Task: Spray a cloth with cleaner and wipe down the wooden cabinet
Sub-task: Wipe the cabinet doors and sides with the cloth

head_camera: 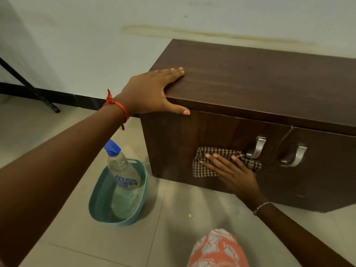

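1. While the spray bottle (123, 168) leans in the teal basket (100, 191) on the floor, the left hand (152, 91) rests on the wooden cabinet (260, 79) corner, fingers (173, 71) flat, holding nothing.
2. Right hand (233, 172), fingers (215, 158) spread, presses the checked cloth (204, 166) flat against the door beside the handle (257, 147).

Right hand (233, 174) presses checked cloth (208, 162) flat on cabinet (250, 78) door — left hand (152, 91) braces its corner.

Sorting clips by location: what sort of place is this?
Probably a room in a home: a low wooden cabinet against a painted wall, tiled floor, and a basket with a spray bottle.
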